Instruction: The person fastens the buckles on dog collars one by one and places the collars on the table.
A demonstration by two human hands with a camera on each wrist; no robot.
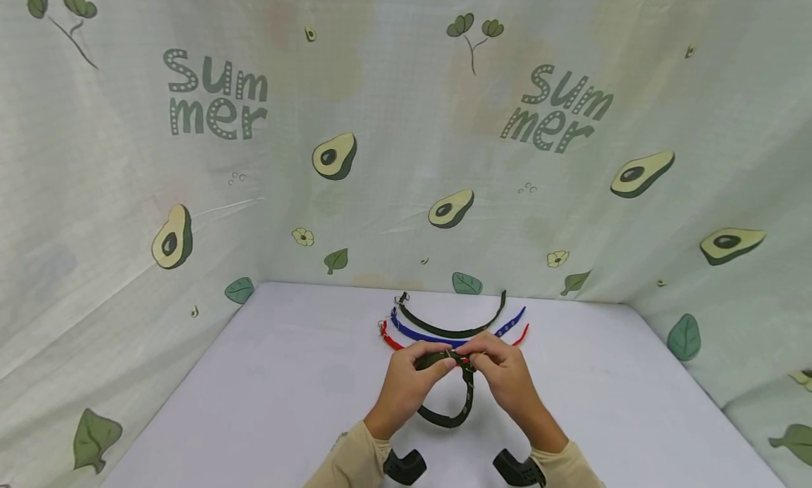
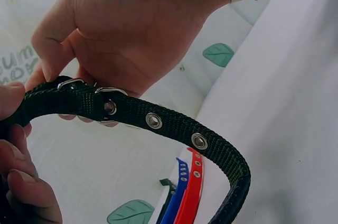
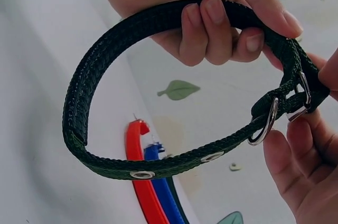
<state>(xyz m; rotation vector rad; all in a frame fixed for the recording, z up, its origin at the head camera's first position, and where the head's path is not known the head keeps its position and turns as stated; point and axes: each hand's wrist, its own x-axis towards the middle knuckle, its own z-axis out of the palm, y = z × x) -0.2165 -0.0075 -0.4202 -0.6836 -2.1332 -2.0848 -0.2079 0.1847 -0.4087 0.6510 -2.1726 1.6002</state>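
Note:
A dark green dog collar (image 1: pixel 446 422) of woven strap is bent into a loop, hanging below both hands in the head view. Metal eyelets (image 2: pixel 153 121) line its strap, which runs into a silver buckle (image 2: pixel 111 92). Beside the buckle is a metal D-ring (image 3: pixel 272 122). My left hand (image 1: pixel 406 376) grips the collar's left side, its fingers curled around the strap in the right wrist view. At the buckle end, my right hand (image 1: pixel 505 375) pinches the collar with thumb and fingertips. Fingers partly hide the buckle in the head view.
Behind the hands, three more collars lie curved on the white table (image 1: pixel 285 375): a red one (image 1: pixel 390 342), a blue one (image 1: pixel 411 333) and a dark green one (image 1: pixel 438 331). A printed cloth (image 1: pixel 393 107) hangs around the table's back and sides.

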